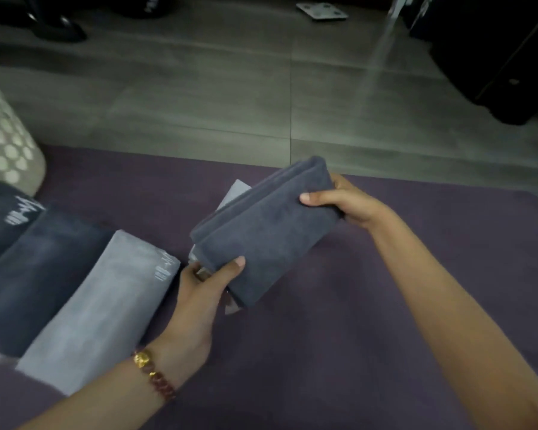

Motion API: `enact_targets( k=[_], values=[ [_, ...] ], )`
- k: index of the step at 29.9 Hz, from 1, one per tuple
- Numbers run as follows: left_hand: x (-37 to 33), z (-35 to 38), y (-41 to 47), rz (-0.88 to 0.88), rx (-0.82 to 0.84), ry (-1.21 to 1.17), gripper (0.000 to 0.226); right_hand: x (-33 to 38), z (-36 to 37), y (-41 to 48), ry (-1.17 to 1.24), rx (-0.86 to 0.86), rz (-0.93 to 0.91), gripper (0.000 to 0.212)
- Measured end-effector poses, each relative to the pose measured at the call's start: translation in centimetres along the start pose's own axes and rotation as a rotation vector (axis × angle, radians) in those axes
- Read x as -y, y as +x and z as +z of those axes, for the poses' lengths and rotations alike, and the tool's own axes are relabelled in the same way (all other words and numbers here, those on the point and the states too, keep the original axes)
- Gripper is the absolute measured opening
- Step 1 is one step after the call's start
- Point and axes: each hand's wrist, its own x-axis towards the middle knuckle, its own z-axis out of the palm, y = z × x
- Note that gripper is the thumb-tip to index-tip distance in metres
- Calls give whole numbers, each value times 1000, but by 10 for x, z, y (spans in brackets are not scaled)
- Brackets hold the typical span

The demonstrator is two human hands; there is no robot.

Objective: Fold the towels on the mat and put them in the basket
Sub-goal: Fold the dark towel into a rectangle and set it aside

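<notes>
- The folded dark grey towel (267, 231) is held up over the purple mat (323, 321), tilted, with its near end low and its far end higher
- The left hand (199, 293) takes the near short end, thumb on top and fingers curled beneath; the right hand (345, 203) holds the far end the same way, so each grip is clamped on the towel
- A pale grey towel (235, 193) shows just under it, touching; whether it is lifted too or lies on the mat I cannot tell
- Handling, as a judgement: light, soft, not slippery, nothing to break. The layers would likely slump open if held by one edge, so a hold across the full thickness at the ends suits best
- Near the left forearm three more folded towels lie side by side on the mat: a light grey one (100, 305), a dark one (28, 268) and a darker one with white lettering (0, 212)
- The basket (3, 141), pale with round holes, stands at the far left by that row; only its outer wall shows, so its contents cannot be told
- Beyond the mat lies grey tiled floor (230, 88)
</notes>
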Motion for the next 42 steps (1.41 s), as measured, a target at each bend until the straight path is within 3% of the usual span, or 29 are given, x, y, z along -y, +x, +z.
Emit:
enact_targets(
  k=[3, 5, 8, 10, 14, 18, 23, 27, 29, 33, 36, 38, 42],
  values=[
    [-6, -10, 9, 27, -142, -54, 70, 14, 19, 65, -32, 194, 99, 35],
    [7, -17, 31, -35, -216, -9, 72, 2, 31, 107, -265, 289, 205, 37],
    [27, -18, 61, -90, -322, 26, 63, -25, 42, 147, -667, 291, 351, 69],
    [36, -13, 72, -86, -380, -28, 63, -34, 42, 161, -704, 271, 363, 67],
    [42, -15, 79, -130, -428, -119, 60, -35, 35, 156, -506, 271, 285, 38],
    [32, -22, 91, -249, -244, -120, 61, -28, 21, 155, -422, 163, 186, 22],
    [27, -18, 97, -426, -227, -62, 64, -34, 25, 167, -633, 275, 294, 54],
    [39, -20, 95, -417, -305, -28, 54, -33, 30, 166, -648, 307, 353, 50],
    [39, -16, 90, -506, -282, -53, 40, -35, 29, 163, -628, 305, 406, 49],
    [31, -7, 85, -593, -207, -198, 12, -32, 26, 153, -567, 352, 562, 91],
    [16, -7, 75, -626, -146, -237, 21, -39, 22, 122, -458, 290, 656, 87],
    [8, -16, 69, -621, -80, -234, 26, -45, 25, 95, -341, 193, 632, 96],
    [-2, -35, 43, -624, -13, -193, 19, -51, 39, 34, -9, 56, 528, 58]
  ],
)
